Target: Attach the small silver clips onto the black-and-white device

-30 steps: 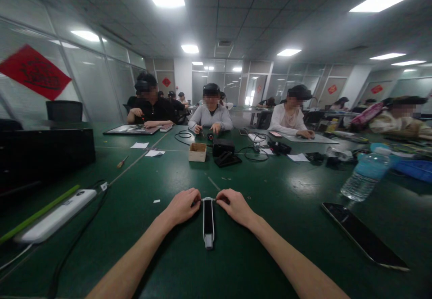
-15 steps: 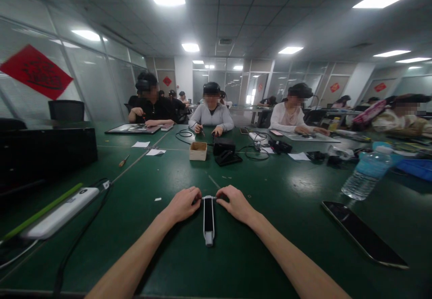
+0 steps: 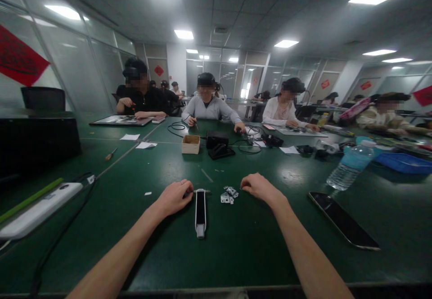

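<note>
My left hand (image 3: pixel 177 194) is closed, thumb and fingers pinched at the left end of a short metal rod. That rod crosses the top of a narrow white-framed device (image 3: pixel 200 213) with a black strip down its middle and a pale grey block at its near end. The device lies flat on the green table. My right hand (image 3: pixel 259 187) is curled shut, apart from the device. Whatever its fingertips hold, if anything, is too small to make out. Between the device and my right hand lies a small pile of metal plates with holes (image 3: pixel 229 195).
A phone (image 3: pixel 342 220) and a water bottle (image 3: pixel 351 166) are to the right. On the left are a white power strip (image 3: pixel 43 211) and a screwdriver (image 3: pixel 110 154). Ahead stand a small box (image 3: pixel 191 145) and a black stand (image 3: pixel 221 148). Several people sit opposite.
My right hand has left the right end of the rod and moved right, uncovering the metal plates. My left hand stays at the rod. The view has turned slightly right.
</note>
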Demonstrator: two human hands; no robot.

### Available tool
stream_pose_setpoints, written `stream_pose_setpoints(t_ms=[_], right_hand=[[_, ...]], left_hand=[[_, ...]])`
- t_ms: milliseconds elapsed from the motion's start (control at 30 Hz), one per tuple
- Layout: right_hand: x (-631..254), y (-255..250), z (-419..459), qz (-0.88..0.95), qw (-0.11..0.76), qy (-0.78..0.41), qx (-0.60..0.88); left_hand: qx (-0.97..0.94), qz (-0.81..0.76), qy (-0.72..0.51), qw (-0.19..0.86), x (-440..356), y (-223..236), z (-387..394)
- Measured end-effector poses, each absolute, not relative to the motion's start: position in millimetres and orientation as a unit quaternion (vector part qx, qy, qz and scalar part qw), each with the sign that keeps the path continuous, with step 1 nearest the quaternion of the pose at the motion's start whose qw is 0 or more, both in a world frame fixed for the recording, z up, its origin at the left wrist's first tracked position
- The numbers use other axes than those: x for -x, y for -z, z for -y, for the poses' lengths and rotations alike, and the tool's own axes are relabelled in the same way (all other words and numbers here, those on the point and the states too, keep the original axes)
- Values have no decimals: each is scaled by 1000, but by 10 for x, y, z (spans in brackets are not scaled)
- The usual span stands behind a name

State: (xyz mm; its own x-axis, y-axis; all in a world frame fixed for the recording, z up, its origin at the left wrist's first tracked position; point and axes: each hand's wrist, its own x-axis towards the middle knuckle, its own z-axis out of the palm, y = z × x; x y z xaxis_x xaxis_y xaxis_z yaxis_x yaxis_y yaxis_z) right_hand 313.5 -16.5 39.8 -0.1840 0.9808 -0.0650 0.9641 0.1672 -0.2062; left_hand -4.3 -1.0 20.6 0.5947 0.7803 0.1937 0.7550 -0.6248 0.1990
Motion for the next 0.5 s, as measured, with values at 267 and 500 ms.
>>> stream_pose_setpoints(t_ms=[267,500], right_hand=[[-2868,-373,162,796,56,-15,602],[-2627,-353,207,799,62,-28,597]], left_hand=[[-891,-433,-131,45,48,-203,12],[-890,-431,-138,47,64,-189,16]])
